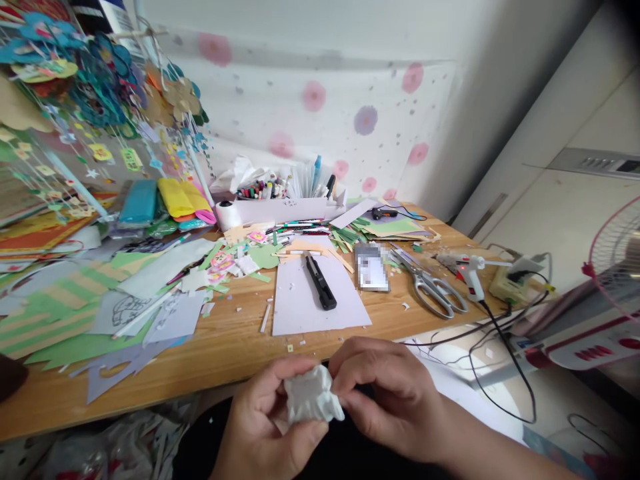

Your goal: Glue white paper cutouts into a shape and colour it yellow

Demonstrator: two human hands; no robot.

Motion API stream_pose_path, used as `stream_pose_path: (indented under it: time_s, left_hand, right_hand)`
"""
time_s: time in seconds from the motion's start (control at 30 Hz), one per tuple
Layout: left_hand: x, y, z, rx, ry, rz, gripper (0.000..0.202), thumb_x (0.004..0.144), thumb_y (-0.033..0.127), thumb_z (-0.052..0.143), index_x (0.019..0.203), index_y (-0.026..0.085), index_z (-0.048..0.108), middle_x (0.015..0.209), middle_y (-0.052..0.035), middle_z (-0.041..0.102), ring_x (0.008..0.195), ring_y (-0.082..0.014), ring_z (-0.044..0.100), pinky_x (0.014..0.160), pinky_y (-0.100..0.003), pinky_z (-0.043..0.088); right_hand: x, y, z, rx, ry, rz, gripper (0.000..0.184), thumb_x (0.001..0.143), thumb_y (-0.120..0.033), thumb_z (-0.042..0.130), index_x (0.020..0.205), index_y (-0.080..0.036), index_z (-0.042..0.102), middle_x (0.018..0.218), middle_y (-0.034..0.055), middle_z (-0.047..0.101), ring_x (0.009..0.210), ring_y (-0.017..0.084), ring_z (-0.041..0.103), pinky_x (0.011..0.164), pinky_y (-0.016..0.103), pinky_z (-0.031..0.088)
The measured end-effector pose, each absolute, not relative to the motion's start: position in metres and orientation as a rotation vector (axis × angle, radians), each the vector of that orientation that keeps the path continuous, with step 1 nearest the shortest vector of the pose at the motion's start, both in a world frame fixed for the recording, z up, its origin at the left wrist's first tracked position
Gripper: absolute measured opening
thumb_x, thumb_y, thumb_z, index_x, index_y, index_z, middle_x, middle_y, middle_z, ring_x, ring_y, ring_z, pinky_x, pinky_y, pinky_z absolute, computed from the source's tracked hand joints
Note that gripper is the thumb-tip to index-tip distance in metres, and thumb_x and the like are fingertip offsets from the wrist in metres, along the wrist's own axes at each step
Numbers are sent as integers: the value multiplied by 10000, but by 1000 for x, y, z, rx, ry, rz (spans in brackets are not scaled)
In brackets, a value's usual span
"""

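A small white wrinkled lump (pixel 310 397), roughly block-shaped with a bumpy right edge, is held just in front of the table edge; whether it is paper, cloth or clay I cannot tell. My left hand (pixel 273 417) grips it from the left, thumb below and fingers above. Pressed together in a pinch, the fingertips of my right hand (pixel 387 393) meet the lump's right edge. Beyond my hands, a black utility knife (pixel 319 283) lies on a white sheet of paper (pixel 295 317). Large grey-handled scissors (pixel 433 287) rest farther right.
A white glue gun (pixel 470 277) with a black cord sits at the table's right, near a power strip (pixel 510 283). Paper scraps (pixel 55 313) cover the left side. Several pens stand in a white box (pixel 285 210) at the back. A pink-rimmed fan (pixel 620 260) is at right.
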State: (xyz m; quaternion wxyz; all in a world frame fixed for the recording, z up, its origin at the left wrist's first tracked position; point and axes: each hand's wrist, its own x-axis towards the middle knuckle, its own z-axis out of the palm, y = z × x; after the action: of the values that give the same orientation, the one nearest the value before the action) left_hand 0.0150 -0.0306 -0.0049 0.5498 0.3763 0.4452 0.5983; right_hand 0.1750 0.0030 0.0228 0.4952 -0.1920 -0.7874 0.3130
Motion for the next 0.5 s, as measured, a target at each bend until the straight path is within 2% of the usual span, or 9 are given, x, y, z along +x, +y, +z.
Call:
stream_pose_path:
  time_s: [0.23,0.37,0.5]
  left_hand:
    - [10,-32,-3,1162,1191,1365,321,540,150,756,854,215,735,722,-26,769,584,-182,703,543,-222,571]
    - [8,-32,-1,1244,1237,1330,318,551,158,739,865,211,731,750,-39,785,620,-205,726,567,-236,595]
    - [11,-31,0,1229,1261,1351,313,545,141,707,850,213,723,746,-25,789,616,-198,730,561,-222,596]
  right_hand:
    - [181,6,26,-438,-1876,792,165,799,-30,570,889,-140,654,794,86,661,719,142,628,654,244,532]
    - [185,12,33,-488,-1939,845,122,820,-61,588,854,-155,658,781,72,639,733,147,621,663,254,528]
    - [186,17,38,-526,-2091,888,173,816,-19,544,841,-141,665,790,70,618,742,138,602,669,239,514]
